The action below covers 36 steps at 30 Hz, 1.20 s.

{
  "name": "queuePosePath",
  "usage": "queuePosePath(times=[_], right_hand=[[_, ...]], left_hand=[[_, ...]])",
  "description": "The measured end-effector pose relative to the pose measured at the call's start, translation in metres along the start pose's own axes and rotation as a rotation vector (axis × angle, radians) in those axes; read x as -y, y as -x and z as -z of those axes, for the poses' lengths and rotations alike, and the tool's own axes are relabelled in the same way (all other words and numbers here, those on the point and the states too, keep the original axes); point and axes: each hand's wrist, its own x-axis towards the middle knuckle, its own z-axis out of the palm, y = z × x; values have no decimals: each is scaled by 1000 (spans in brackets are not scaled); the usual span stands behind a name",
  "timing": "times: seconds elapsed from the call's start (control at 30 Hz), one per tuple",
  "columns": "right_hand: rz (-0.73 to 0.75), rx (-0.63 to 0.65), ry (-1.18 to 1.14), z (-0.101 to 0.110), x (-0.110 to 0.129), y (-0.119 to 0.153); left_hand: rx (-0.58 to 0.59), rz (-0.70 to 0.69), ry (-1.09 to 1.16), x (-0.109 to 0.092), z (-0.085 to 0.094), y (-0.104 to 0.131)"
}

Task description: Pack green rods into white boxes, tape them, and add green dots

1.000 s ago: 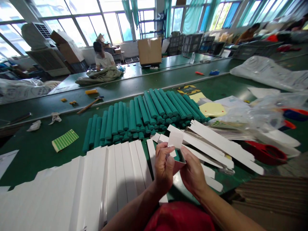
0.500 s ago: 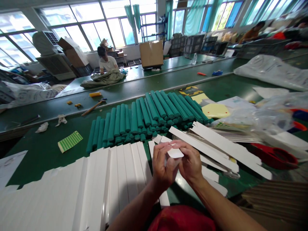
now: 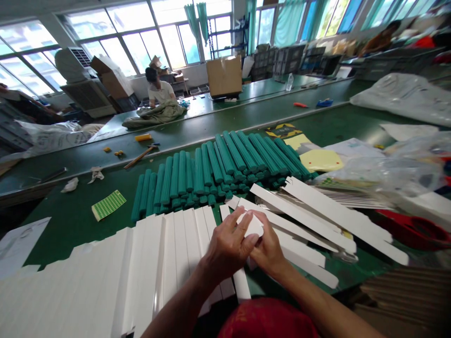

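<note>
Between both hands is a narrow white cardboard box [image 3: 255,227], its end flap facing up toward me. My left hand [image 3: 227,241] lies across the top of this end, fingers and thumb pressing at the flap. My right hand [image 3: 268,249] wraps round the box's right side. The box's lower part is mostly hidden by the hands. To the left, a row of long white boxes [image 3: 141,253] lies side by side. Unfolded white box blanks [image 3: 310,216] are strewn to the right. Beyond the hands is a pile of green ribbed rods [image 3: 199,173].
A green sticker sheet [image 3: 109,205] lies at left, with a hammer [image 3: 141,157] behind it. Red-handled scissors [image 3: 412,230] and clear plastic bags [image 3: 394,176] sit at right. Stacked brown cardboard [image 3: 405,300] is near my right arm. A co-worker [image 3: 160,91] sits across the tables.
My left hand has shifted from the box's side to over its end, now covering part of the flap. My right hand has slid slightly lower. The camera view has shifted a little.
</note>
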Motion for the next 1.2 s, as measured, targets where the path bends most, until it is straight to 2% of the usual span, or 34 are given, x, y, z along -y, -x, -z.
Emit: queuePosePath(times=[0.13, 0.27, 0.5, 0.67, 0.93, 1.2], right_hand=[[-32, 20, 53, -3, 1, -4], [-37, 57, 88, -5, 0, 0], [-51, 138, 110, -8, -6, 5], [-43, 183, 78, -6, -6, 4], [52, 237, -3, -4, -9, -1], [44, 331, -59, 5, -6, -11]], left_hand=[[-3, -31, -110, 1, -1, -3], [15, 29, -49, 4, 3, -5], [241, 143, 14, -5, 23, -20], [329, 19, -153, -9, 30, -24], [224, -169, -258, -4, 14, -11], [207, -229, -309, -3, 10, -18]])
